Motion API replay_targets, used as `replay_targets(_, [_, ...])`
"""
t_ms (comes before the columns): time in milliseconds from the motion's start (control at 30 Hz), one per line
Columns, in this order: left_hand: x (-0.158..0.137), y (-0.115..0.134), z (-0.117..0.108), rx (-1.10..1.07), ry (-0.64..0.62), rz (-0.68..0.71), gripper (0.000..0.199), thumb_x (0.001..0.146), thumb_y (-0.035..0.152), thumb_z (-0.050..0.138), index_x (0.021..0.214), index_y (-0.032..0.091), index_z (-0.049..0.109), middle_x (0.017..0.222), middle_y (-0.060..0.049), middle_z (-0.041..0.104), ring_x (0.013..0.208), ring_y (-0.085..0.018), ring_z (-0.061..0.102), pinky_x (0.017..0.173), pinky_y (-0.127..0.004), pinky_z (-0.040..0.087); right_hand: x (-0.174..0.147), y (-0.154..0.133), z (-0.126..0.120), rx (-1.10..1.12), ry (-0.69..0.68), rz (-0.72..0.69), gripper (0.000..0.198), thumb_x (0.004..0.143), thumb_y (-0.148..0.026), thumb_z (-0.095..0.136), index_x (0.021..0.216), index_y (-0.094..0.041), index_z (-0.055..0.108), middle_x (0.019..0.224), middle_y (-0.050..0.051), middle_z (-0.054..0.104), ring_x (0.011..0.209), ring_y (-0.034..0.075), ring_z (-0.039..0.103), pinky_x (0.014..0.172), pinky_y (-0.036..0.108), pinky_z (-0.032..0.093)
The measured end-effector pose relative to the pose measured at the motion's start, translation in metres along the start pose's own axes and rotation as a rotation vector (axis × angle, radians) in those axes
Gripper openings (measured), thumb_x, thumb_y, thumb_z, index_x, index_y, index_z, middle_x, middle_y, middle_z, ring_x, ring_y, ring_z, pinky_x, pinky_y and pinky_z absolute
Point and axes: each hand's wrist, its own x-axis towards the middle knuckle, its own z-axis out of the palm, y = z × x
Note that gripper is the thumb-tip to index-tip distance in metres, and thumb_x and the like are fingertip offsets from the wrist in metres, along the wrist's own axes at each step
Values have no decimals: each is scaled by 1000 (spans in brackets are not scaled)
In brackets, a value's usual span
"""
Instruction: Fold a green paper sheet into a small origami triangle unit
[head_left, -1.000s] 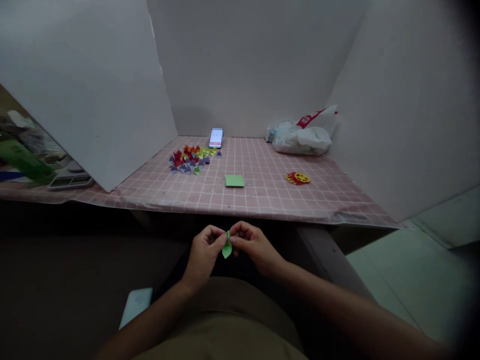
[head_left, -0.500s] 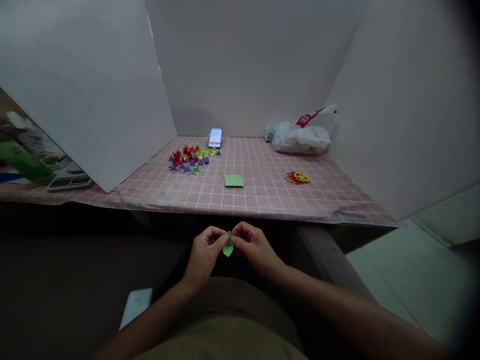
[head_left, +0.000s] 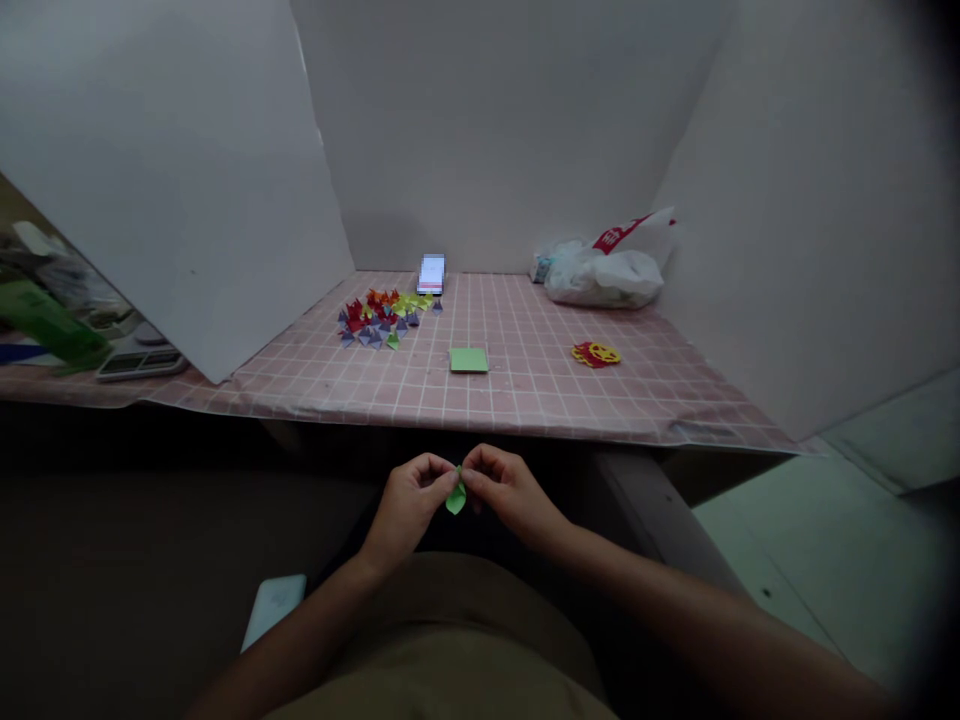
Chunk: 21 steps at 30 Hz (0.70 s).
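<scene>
A small folded piece of green paper hangs between my two hands, above my lap and just short of the table's front edge. My left hand pinches its upper left side between thumb and fingers. On the opposite side, the thumb and fingers of my right hand are closed on the same paper. The fingertips hide its top part. Straight ahead on the table lies a stack of square green paper. Farther back on the left stand several small folded paper pieces in purple, red, orange, yellow and green.
A pink checked cloth covers the table. A lit phone leans at the back. To the right are yellow and red cut-outs and a white plastic bag. White panels enclose the table. A pale device lies by my left forearm.
Both hands keep their pinch on the green paper, with only a tiny shift of the fingers at its top. Nothing on the table has moved.
</scene>
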Motion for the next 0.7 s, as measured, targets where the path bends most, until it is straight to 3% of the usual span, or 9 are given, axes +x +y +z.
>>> replay_targets(333, [2, 0, 0, 64, -99, -21, 15, 68, 30, 69, 68, 15, 65, 61, 0, 61, 57, -13, 53, 58, -25, 40, 4, 1, -9, -321, -33, -161, 12, 82, -21, 55, 71, -18, 54, 63, -3, 50, 58, 11, 43, 53, 22, 33])
replay_targets(500, [3, 1, -1, 41, -125, -51, 17, 67, 30, 70, 71, 15, 65, 64, 0, 61, 59, -13, 53, 59, -25, 39, 2, 0, -8, -387, -7, -233, 12, 85, -21, 53, 73, -18, 53, 65, -2, 52, 60, 11, 45, 56, 23, 34])
replay_targets(700, [4, -1, -2, 74, -127, -28, 14, 69, 28, 69, 70, 15, 66, 64, -1, 62, 60, -14, 54, 61, -26, 40, 6, 2, -12, -346, -82, -204, 13, 85, -27, 58, 76, -17, 57, 66, -2, 53, 60, 11, 45, 54, 22, 35])
